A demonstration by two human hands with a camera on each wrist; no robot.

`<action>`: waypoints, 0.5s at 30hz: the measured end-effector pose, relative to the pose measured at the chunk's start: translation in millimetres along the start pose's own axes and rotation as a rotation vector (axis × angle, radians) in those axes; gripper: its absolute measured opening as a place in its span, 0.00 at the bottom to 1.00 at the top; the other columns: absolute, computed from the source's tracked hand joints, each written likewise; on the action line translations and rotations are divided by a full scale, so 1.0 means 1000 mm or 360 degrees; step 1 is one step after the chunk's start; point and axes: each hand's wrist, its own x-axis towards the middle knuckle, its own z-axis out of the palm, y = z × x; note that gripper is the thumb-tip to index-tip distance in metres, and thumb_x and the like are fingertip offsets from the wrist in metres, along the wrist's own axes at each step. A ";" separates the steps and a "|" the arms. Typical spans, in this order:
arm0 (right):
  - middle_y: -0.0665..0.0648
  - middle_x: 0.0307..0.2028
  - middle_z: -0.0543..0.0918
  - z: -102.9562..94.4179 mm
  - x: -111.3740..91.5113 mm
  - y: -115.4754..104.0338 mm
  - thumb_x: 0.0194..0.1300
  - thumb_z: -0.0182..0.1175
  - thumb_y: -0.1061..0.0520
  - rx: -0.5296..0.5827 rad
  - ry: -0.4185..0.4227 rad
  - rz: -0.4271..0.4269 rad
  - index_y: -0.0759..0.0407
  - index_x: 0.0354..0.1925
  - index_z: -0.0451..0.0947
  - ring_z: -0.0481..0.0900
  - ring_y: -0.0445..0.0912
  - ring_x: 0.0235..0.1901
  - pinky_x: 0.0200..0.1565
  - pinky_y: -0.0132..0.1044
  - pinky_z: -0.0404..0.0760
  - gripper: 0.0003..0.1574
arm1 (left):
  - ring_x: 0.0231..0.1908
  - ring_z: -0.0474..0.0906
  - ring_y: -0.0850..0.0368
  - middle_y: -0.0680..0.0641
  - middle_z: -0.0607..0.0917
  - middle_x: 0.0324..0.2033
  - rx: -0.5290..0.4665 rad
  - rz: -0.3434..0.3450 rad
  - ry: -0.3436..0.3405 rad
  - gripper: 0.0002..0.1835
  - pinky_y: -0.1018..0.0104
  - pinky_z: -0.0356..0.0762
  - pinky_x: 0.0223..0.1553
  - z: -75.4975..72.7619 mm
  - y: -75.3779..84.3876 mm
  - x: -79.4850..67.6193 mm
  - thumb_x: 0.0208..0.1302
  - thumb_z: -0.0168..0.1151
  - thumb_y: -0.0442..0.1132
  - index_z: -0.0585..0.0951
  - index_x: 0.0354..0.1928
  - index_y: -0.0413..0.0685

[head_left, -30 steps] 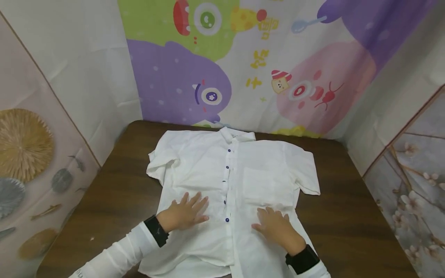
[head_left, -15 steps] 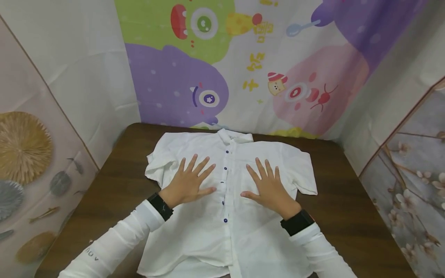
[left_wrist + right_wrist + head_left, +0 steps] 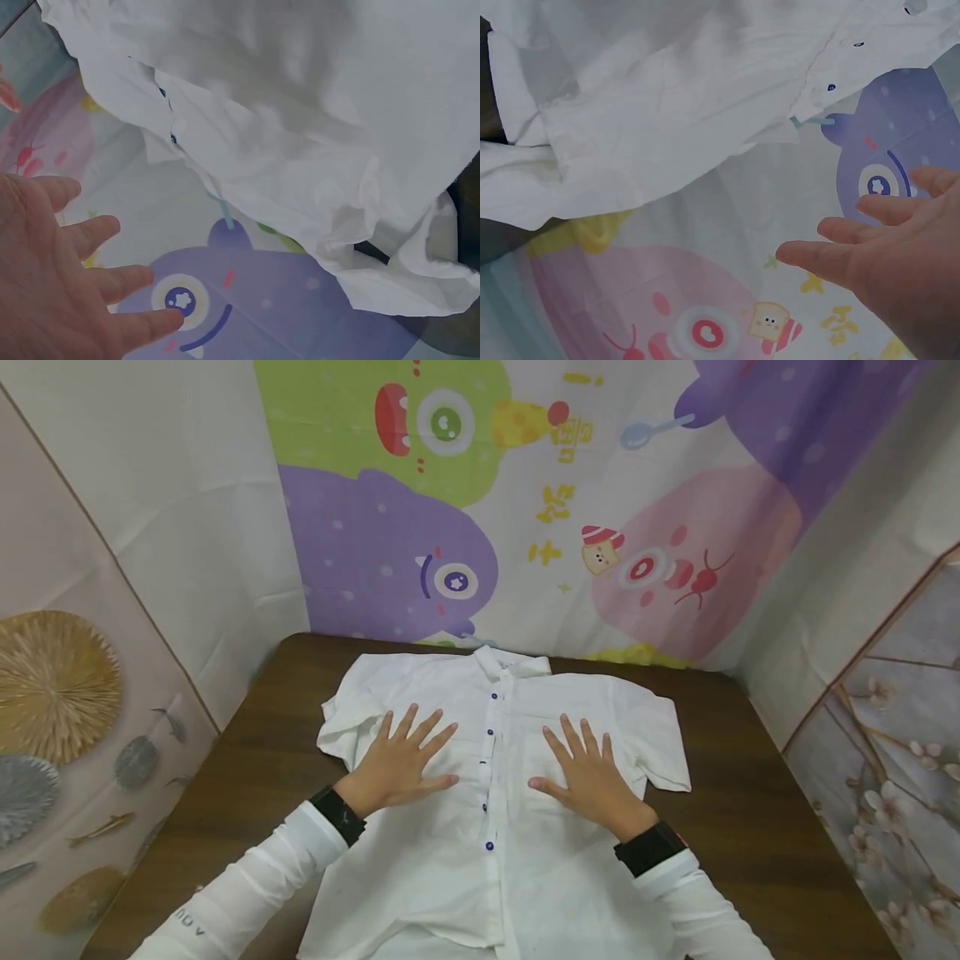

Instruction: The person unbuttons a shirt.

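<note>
A white short-sleeved button-up shirt (image 3: 442,868) lies spread front side up, its collar at the far end and dark blue buttons down the middle. My left hand (image 3: 397,764) is over the chest on the left side, fingers straight and spread. Over the chest pocket on the other side is my right hand (image 3: 596,777), also with spread fingers. Both wrist views show a gap between hand and cloth, so the hands hover above it. In the left wrist view, the left hand (image 3: 67,277) holds nothing; the right wrist view shows the right hand (image 3: 900,247) likewise bare.
The shirt is on a dark brown wooden table (image 3: 742,827). Behind the far edge hangs a cartoon-printed cloth (image 3: 390,543). Patterned panels stand at the left (image 3: 67,693) and right (image 3: 900,735). Black bands (image 3: 337,816) circle the wrists.
From low on the shirt, both hands moved up toward the collar and lifted in the first half second. Since then they have stayed nearly still. The shirt looks unchanged.
</note>
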 end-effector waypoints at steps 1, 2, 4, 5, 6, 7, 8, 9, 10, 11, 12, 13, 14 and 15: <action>0.65 0.71 0.49 -0.001 0.000 0.000 0.59 0.51 0.29 0.0001 0.0003 -0.0001 0.54 0.71 0.53 0.45 0.66 0.69 0.62 0.69 0.46 0.51 | 0.69 0.50 0.36 0.46 0.59 0.70 -0.0004 0.0004 0.0009 0.40 0.33 0.48 0.63 0.000 -0.001 0.000 0.59 0.45 0.69 0.58 0.70 0.59; 0.65 0.71 0.49 -0.002 0.001 0.000 0.59 0.51 0.29 0.0006 0.0002 -0.0003 0.54 0.71 0.53 0.45 0.67 0.69 0.62 0.69 0.45 0.51 | 0.69 0.50 0.36 0.46 0.59 0.70 -0.0008 0.0004 0.0010 0.40 0.33 0.48 0.62 -0.001 -0.001 0.000 0.59 0.46 0.69 0.58 0.70 0.59; 0.65 0.71 0.49 -0.004 0.001 0.001 0.59 0.51 0.30 -0.0001 -0.0002 0.0000 0.54 0.71 0.52 0.45 0.66 0.69 0.62 0.69 0.45 0.51 | 0.69 0.50 0.35 0.46 0.59 0.70 -0.0006 0.0007 0.0020 0.40 0.33 0.48 0.62 -0.001 -0.002 0.001 0.59 0.46 0.69 0.59 0.70 0.58; 0.65 0.71 0.49 -0.005 0.001 0.001 0.59 0.51 0.30 -0.0003 -0.0002 0.0000 0.54 0.71 0.52 0.45 0.66 0.69 0.62 0.69 0.45 0.51 | 0.69 0.50 0.35 0.45 0.60 0.69 -0.0007 0.0012 0.0032 0.40 0.33 0.49 0.62 -0.001 -0.003 0.001 0.59 0.47 0.68 0.59 0.70 0.58; 0.65 0.71 0.49 -0.006 0.001 0.002 0.59 0.51 0.30 0.0001 0.0000 -0.0001 0.54 0.71 0.52 0.45 0.66 0.69 0.62 0.69 0.45 0.51 | 0.68 0.50 0.35 0.45 0.60 0.69 -0.0008 0.0012 0.0038 0.40 0.33 0.49 0.62 -0.001 -0.004 0.002 0.59 0.47 0.68 0.59 0.70 0.58; 0.65 0.71 0.49 -0.006 0.001 0.001 0.60 0.51 0.30 0.0011 -0.0001 -0.0002 0.54 0.71 0.52 0.45 0.66 0.69 0.62 0.69 0.44 0.51 | 0.68 0.51 0.35 0.45 0.60 0.69 -0.0008 0.0011 0.0042 0.40 0.33 0.49 0.62 -0.001 -0.004 0.001 0.59 0.47 0.68 0.59 0.70 0.58; 0.65 0.71 0.49 -0.006 0.001 0.001 0.60 0.51 0.30 0.0014 0.0000 -0.0004 0.54 0.71 0.52 0.45 0.66 0.69 0.62 0.69 0.45 0.51 | 0.68 0.50 0.35 0.45 0.60 0.69 -0.0013 0.0009 0.0042 0.40 0.33 0.48 0.62 0.000 -0.005 0.001 0.59 0.47 0.68 0.59 0.70 0.58; 0.65 0.71 0.49 -0.007 0.000 0.000 0.60 0.51 0.30 0.0021 -0.0003 -0.0001 0.54 0.71 0.52 0.45 0.66 0.69 0.62 0.69 0.44 0.51 | 0.68 0.51 0.35 0.45 0.61 0.69 -0.0015 0.0008 0.0047 0.40 0.33 0.48 0.62 0.001 -0.005 0.001 0.59 0.46 0.68 0.60 0.70 0.58; 0.65 0.71 0.49 -0.007 0.000 -0.001 0.59 0.51 0.30 0.0028 -0.0006 0.0001 0.54 0.71 0.52 0.45 0.66 0.69 0.62 0.69 0.44 0.51 | 0.68 0.52 0.35 0.45 0.62 0.69 -0.0008 0.0011 0.0058 0.40 0.33 0.49 0.62 0.001 -0.006 0.000 0.59 0.46 0.68 0.60 0.69 0.57; 0.65 0.71 0.49 -0.008 -0.001 -0.001 0.59 0.51 0.30 0.0038 -0.0005 0.0001 0.54 0.70 0.53 0.45 0.66 0.69 0.62 0.69 0.45 0.51 | 0.68 0.52 0.35 0.45 0.62 0.68 -0.0014 0.0014 0.0066 0.39 0.33 0.49 0.62 0.002 -0.006 0.000 0.59 0.46 0.68 0.61 0.69 0.57; 0.64 0.71 0.49 -0.008 -0.002 -0.002 0.59 0.51 0.30 0.0049 -0.0007 0.0003 0.54 0.70 0.53 0.45 0.66 0.69 0.62 0.69 0.44 0.51 | 0.68 0.52 0.35 0.45 0.62 0.68 -0.0012 0.0011 0.0062 0.39 0.33 0.49 0.62 0.002 -0.007 -0.001 0.59 0.46 0.69 0.61 0.69 0.57; 0.64 0.72 0.49 -0.008 -0.003 -0.003 0.59 0.51 0.30 0.0057 -0.0013 0.0007 0.54 0.71 0.53 0.44 0.66 0.70 0.62 0.69 0.44 0.51 | 0.68 0.53 0.35 0.45 0.62 0.68 -0.0015 0.0014 0.0064 0.39 0.33 0.49 0.62 0.003 -0.007 -0.002 0.59 0.46 0.68 0.61 0.69 0.57; 0.64 0.72 0.49 -0.007 -0.004 -0.003 0.59 0.51 0.30 0.0062 -0.0013 0.0008 0.54 0.70 0.53 0.45 0.66 0.70 0.62 0.69 0.44 0.51 | 0.68 0.52 0.35 0.45 0.62 0.68 -0.0017 0.0010 0.0052 0.39 0.33 0.49 0.62 0.003 -0.007 -0.003 0.59 0.45 0.69 0.61 0.69 0.58; 0.64 0.72 0.49 -0.007 -0.004 -0.003 0.59 0.52 0.30 0.0067 -0.0016 0.0013 0.54 0.71 0.53 0.44 0.66 0.70 0.62 0.69 0.44 0.51 | 0.68 0.52 0.35 0.46 0.62 0.68 -0.0013 0.0010 0.0050 0.39 0.33 0.49 0.62 0.003 -0.007 -0.003 0.59 0.45 0.69 0.61 0.69 0.58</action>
